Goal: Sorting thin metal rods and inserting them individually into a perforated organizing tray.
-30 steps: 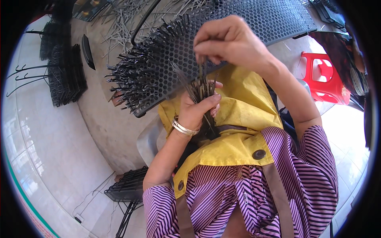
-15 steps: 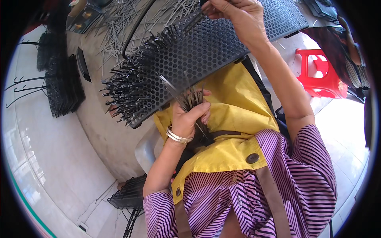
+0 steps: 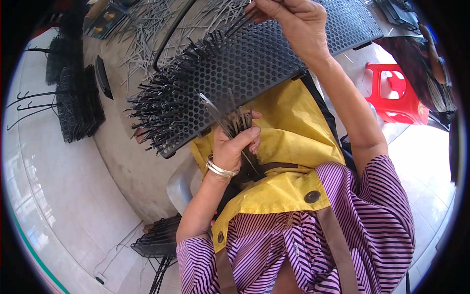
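Note:
My left hand (image 3: 232, 147) is closed round a bundle of thin metal strips (image 3: 226, 120), held over the yellow apron on my lap. Their upper ends fan out past my fingers toward the board. In front of me lies a black board (image 3: 245, 68) full of small holes. Many dark rods (image 3: 166, 100) stand upright in its left part, packed close together. At the board's far edge, my right hand (image 3: 291, 19) pinches a thin dark strip (image 3: 240, 23), whose lower end is by the far end of the standing rods.
Loose grey strips (image 3: 147, 36) lie scattered beyond the board, near a cardboard box (image 3: 103, 19). Black racks with hooks (image 3: 78, 105) stand at the left. A red plastic stool (image 3: 394, 93) is at the right, and a dark rack (image 3: 156, 237) sits at lower left.
My right hand has shifted slightly downward, and the strip's lower end is nearer the standing rods. My left hand keeps its bundle in nearly the same place.

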The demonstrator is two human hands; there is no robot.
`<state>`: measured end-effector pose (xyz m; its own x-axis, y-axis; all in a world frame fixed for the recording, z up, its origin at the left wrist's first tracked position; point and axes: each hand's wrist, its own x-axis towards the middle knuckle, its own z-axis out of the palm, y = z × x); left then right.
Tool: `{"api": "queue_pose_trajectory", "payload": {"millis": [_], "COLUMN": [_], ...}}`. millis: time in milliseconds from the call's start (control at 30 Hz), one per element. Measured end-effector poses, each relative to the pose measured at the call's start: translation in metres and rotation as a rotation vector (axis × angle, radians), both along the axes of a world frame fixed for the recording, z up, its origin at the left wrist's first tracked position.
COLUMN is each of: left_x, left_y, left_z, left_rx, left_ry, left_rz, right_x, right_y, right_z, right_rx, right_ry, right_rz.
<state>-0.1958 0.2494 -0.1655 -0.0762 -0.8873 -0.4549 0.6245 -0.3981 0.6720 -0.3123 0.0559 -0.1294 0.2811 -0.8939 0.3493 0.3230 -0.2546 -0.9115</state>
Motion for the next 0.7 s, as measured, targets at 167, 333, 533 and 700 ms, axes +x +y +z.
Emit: {"api": "queue_pose_trajectory", "payload": {"millis": [167,333,533,700], "left_x": [-0.0002,-0.0004,-0.0006,-0.0011], "left_y": [0.0012,0.0006,0.0002,-0.0008], "left_z": [-0.0006,0.0001,0.0011,0.0033], "left_rx": [-0.013,-0.011,0.005,0.02], "left_ry": [0.018,0.016,0.015,-0.003], "left_rz": [0.004,0.003,0.012,0.008], "right_x": [0.0004,0.0009,0.0003,-0.001], "right_y": [-0.0008,-0.0006,-0.0064,-0.0069], "right_z": [-0.0012,-0.0027,-0.0039,-0.0075], "right_rx": [-0.058,-0.13,0.045,0.039], "right_ry": [0.052,0.187,0.011,0.018], "right_rz": [-0.006,-0.018,0.069,0.071]}}
